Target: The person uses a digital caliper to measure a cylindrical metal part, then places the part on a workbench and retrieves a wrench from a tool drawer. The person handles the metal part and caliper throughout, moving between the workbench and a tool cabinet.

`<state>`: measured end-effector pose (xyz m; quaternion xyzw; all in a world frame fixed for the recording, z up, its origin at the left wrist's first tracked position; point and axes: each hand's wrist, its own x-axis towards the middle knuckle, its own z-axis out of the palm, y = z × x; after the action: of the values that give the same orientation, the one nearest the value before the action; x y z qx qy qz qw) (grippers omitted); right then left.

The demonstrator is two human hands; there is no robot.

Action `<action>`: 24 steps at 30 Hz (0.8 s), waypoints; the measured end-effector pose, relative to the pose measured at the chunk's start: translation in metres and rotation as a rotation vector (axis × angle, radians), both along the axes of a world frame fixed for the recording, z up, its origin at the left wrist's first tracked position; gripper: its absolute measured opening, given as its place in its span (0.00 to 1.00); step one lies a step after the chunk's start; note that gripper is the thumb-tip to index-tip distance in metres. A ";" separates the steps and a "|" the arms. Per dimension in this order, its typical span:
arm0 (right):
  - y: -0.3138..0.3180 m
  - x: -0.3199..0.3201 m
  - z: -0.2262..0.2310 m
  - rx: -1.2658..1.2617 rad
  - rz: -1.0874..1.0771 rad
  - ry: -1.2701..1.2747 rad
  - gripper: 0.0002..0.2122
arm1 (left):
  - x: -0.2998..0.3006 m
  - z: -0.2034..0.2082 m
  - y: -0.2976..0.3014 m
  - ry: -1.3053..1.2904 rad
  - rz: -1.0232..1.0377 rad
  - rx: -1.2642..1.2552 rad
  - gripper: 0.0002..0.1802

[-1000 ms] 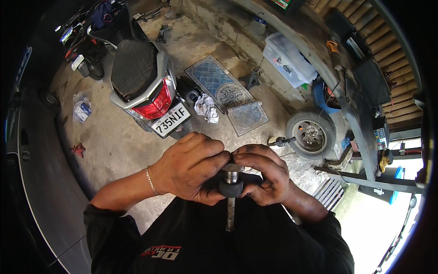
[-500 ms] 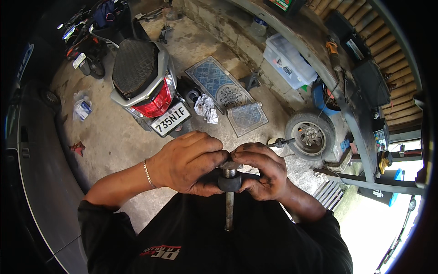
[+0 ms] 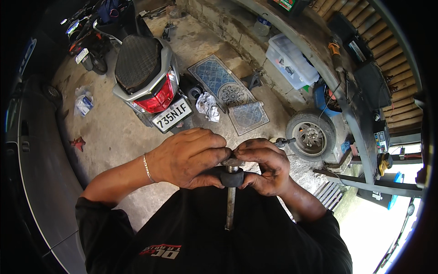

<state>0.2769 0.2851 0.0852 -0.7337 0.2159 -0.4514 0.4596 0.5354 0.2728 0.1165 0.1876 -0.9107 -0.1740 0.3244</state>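
Note:
Both my hands grip a long metal rod (image 3: 231, 209) in front of my chest, its lower end against my black shirt. Around its upper part sits a black rubber bushing (image 3: 232, 177). Above it is a short stretch of bright metal, and then a dull round washer (image 3: 233, 162). My left hand (image 3: 189, 157) has its fingertips at the washer and its thumb on the left side of the bushing. Opposite, my right hand (image 3: 267, 166) pinches the same way, thumb against the bushing's right side. The fingers partly hide the rod's top.
A grey scooter (image 3: 150, 77) stands ahead on the left, with crumpled paper (image 3: 207, 107) beside it. Patterned tiles (image 3: 221, 84) lie on the concrete floor. Toward the right are a wheel (image 3: 310, 134), a clear plastic box (image 3: 291, 61) and a workbench (image 3: 315, 34). A dark vehicle (image 3: 43, 173) flanks my left.
Both thumbs and the rubber bushing have moved slightly up the rod, so the bushing sits a little closer to the washer. Both hands keep their hold. The view has shifted slightly.

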 end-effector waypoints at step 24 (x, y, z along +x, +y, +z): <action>0.004 0.000 -0.012 0.156 0.104 -0.044 0.24 | -0.002 -0.013 0.027 0.030 0.103 0.087 0.31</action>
<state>0.2765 0.2890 0.0734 -0.6957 0.2021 -0.4248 0.5429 0.5336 0.3001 0.1036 0.2456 -0.8863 -0.1994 0.3381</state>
